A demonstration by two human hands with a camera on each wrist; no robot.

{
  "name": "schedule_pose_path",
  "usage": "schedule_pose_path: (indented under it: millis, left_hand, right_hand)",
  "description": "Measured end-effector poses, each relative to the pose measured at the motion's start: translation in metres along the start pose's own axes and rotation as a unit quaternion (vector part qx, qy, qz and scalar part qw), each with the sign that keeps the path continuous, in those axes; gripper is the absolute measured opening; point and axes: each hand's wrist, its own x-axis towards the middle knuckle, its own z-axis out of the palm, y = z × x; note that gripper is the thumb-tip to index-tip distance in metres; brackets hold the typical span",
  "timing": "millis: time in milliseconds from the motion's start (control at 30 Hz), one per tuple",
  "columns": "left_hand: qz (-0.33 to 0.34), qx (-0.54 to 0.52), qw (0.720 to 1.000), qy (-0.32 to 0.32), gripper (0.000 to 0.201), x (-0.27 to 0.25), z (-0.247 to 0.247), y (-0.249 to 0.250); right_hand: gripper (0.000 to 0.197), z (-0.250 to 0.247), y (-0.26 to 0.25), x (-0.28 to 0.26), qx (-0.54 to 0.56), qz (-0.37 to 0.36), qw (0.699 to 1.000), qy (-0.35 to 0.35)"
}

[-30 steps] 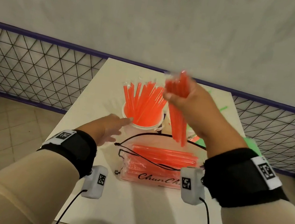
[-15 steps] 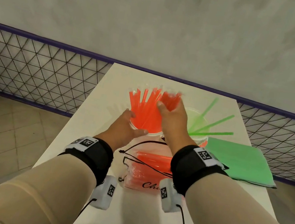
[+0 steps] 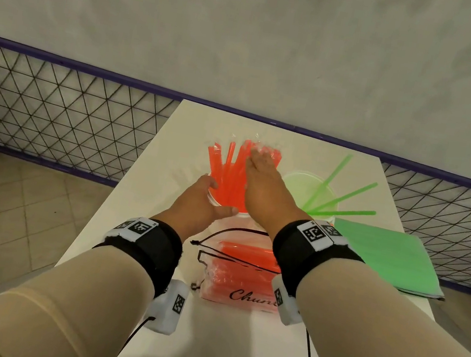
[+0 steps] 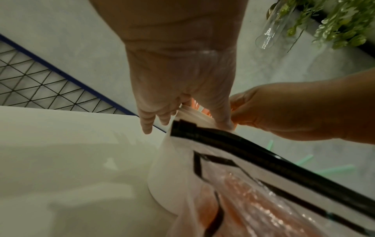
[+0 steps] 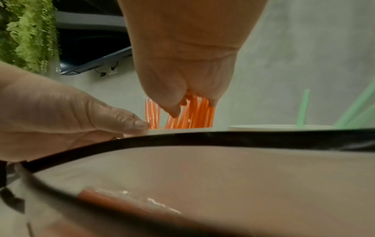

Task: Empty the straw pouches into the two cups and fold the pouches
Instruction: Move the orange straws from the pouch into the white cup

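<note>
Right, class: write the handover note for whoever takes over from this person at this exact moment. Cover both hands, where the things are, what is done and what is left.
Left hand: steadies the white cup of orange straws, thumb on the near rim, fingers round its left side.
Right hand: fingers curled on the tops of the orange straws in that cup.
Clear pouch: lies on the table near the person, open, orange straws inside.
Second cup: to the right, holds a few green straws.
Green pouch: lies flat at the table's right edge.
Done: many orange straws in the cup.
Left: empty the clear pouch, then fold it.
</note>
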Motion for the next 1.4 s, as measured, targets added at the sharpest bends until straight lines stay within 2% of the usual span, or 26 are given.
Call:
schedule_pose_path:
  millis: [67,133,233,300,333,400,500,567,667,867,967,1100,1267,1400]
  left_hand:
    - [-0.002,-0.003,1.000,-0.001,0.061,0.000,0.000,0.001]
    - [-0.002,-0.005,1.000,-0.003,0.062,-0.001,0.000,0.002]
    - [-0.010,-0.024,1.000,-0.005,0.082,-0.004,0.001,0.000]
    - [-0.046,-0.060,0.997,0.019,0.094,-0.007,-0.001,-0.004]
    - [-0.079,-0.078,0.994,0.022,0.095,-0.009,-0.003,-0.006]
    - [-0.141,-0.089,0.986,-0.028,0.091,-0.014,-0.007,-0.012]
    - [-0.203,-0.066,0.961,-0.174,0.078,-0.024,-0.004,-0.018]
    - [-0.212,-0.042,0.949,-0.231,0.077,-0.028,0.002,-0.015]
    - [-0.200,-0.032,0.941,-0.269,0.076,-0.033,0.012,-0.008]
    - [-0.184,-0.019,0.944,-0.273,0.056,-0.035,0.020,-0.011]
    - [-0.182,-0.015,0.954,-0.239,0.048,-0.038,0.020,-0.010]
    - [-0.204,-0.063,0.954,-0.210,0.041,-0.040,0.018,-0.010]
    - [-0.215,-0.088,0.951,-0.205,0.030,-0.039,0.017,-0.009]
    - [-0.219,-0.094,0.951,-0.196,0.032,-0.038,0.017,-0.012]
  right_hand:
    - [0.062,-0.002,0.002,0.000,-0.035,0.008,0.999,-0.039]
    - [0.063,-0.006,0.001,0.001,-0.053,0.003,0.998,-0.036]
    - [0.047,-0.022,-0.004,-0.008,-0.052,-0.011,0.997,0.050]
    - [0.034,-0.038,-0.009,-0.022,0.024,-0.025,0.991,0.128]
    - [0.029,-0.046,-0.010,-0.032,0.071,-0.027,0.989,0.123]
    - [0.023,-0.057,-0.011,-0.052,0.120,-0.022,0.992,0.016]
    - [0.020,-0.045,-0.006,-0.072,0.070,-0.041,0.983,-0.167]
    - [0.031,-0.025,-0.002,-0.078,0.003,-0.033,0.975,-0.221]
    - [0.051,0.003,0.003,-0.082,-0.039,-0.012,0.971,-0.236]
    - [0.061,0.035,0.011,-0.094,-0.016,-0.006,0.968,-0.251]
    - [0.047,0.037,0.017,-0.096,-0.011,-0.014,0.971,-0.240]
    - [0.023,0.033,0.023,-0.099,-0.026,-0.044,0.978,-0.203]
    - [0.010,0.027,0.023,-0.103,0.001,-0.054,0.987,-0.152]
    - [0.006,0.022,0.023,-0.100,0.055,-0.053,0.988,-0.136]
